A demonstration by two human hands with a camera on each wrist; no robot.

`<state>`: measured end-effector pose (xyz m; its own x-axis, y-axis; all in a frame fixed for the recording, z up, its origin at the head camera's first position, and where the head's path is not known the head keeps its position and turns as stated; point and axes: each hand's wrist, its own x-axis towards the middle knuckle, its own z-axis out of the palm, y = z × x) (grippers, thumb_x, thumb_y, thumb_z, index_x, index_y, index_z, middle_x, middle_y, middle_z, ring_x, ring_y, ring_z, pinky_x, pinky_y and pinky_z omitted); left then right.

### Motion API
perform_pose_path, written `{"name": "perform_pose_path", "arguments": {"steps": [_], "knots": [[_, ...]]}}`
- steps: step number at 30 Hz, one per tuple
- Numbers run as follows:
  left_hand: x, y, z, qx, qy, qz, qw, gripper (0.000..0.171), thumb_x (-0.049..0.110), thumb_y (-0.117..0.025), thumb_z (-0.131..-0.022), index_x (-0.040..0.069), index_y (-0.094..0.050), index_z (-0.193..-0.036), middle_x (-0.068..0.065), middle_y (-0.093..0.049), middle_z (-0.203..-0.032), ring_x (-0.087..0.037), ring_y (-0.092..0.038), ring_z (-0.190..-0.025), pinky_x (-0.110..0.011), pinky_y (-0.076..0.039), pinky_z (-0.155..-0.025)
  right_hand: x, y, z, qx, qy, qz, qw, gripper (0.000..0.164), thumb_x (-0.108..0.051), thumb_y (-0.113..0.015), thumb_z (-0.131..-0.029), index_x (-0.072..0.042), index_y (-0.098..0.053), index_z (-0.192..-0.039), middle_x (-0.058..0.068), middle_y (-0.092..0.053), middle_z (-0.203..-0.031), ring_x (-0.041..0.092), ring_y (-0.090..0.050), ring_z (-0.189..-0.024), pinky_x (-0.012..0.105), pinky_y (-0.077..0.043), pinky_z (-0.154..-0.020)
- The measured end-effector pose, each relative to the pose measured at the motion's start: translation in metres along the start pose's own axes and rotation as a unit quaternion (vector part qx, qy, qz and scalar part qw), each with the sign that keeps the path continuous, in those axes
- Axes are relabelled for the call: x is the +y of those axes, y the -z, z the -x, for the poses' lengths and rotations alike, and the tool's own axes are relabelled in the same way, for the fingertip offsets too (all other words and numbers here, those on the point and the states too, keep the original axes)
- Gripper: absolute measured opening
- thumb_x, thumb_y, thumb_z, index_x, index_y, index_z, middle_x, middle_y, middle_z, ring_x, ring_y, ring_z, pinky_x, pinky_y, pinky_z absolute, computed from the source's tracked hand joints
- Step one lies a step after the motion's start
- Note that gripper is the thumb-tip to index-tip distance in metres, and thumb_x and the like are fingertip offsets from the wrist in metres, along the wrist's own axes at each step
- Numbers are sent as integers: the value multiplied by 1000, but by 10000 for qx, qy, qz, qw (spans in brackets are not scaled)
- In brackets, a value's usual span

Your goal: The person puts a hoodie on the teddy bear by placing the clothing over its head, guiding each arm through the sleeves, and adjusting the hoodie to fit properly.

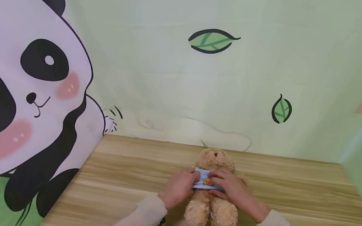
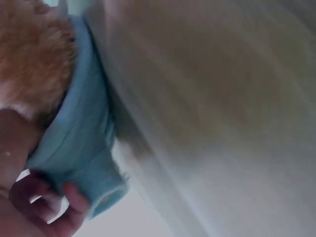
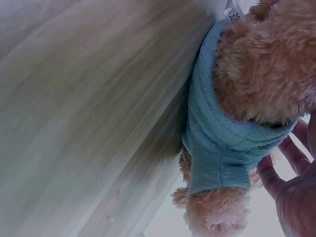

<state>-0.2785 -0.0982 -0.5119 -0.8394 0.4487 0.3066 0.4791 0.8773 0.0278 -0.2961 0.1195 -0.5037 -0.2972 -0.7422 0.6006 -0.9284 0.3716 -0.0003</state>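
Note:
A light-brown teddy bear lies on its back, head toward the wall, wearing a light-blue shirt with a small printed figure on its front. My left hand pinches the shirt at the bear's side; in the left wrist view its curled fingers are at the sleeve, where no bear arm shows past the cuff. Across the shirt's front rests my right hand, its fingers spread and loosely bent. On that side, the right wrist view shows the bear's furry arm coming out of the sleeve.
The wood-grain table meets a pale green wall cloth behind the bear. A large printed panda covers the left side. A white label sticks out near the bear's lower body in the right wrist view.

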Motion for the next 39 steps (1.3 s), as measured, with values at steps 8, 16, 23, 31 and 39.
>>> {"name": "perform_pose_path", "arguments": {"steps": [8, 16, 23, 31, 39], "knots": [[5, -11, -4, 513, 284, -337, 9977, 17, 9, -70, -77, 18, -57, -72, 2, -64, -76, -19, -65, -68, -33, -47, -50, -3, 0, 1, 17, -27, -18, 10000, 22, -19, -83, -75, -14, -69, -91, 9, -70, -108, 26, -63, -100, 38, -55, -79], [1, 11, -2, -146, -15, 731, 9972, 24, 9, -74, -76, 14, -56, -90, 0, -58, -87, -14, -56, -76, -27, -46, -62, -1, 6, 0, -96, -354, 106, 9993, 17, -22, -78, -80, -14, -69, -91, 8, -69, -111, 27, -63, -104, 41, -53, -85], [-14, 20, 6, -517, 71, 2874, 9564, 19, 7, -62, -87, 9, -64, -106, -4, -66, -104, -15, -61, -94, -25, -50, -80, 1, 8, -10, -239, -720, -203, 9969, 7, -16, -67, -91, -12, -71, -95, 4, -73, -102, 28, -65, -102, 44, -51, -88], [-38, 27, 12, 338, 1570, 3370, 9277, 12, 0, -59, -91, -1, -68, -98, -11, -70, -87, -14, -63, -71, -22, -49, -59, 6, 8, -12, -307, -436, 320, 9981, 22, -15, -73, -85, -13, -72, -107, 5, -71, -107, 24, -62, -97, 40, -51, -82], [-41, 7, 8, -27, 1884, 4492, 8733, 15, 0, -64, -90, -5, -72, -101, -18, -71, -88, -30, -70, -71, -28, -56, -56, 10, -2, -11, 92, 513, 471, 9975, 27, -7, -73, -80, -7, -72, -107, 6, -73, -108, 26, -65, -100, 41, -52, -86]]}}
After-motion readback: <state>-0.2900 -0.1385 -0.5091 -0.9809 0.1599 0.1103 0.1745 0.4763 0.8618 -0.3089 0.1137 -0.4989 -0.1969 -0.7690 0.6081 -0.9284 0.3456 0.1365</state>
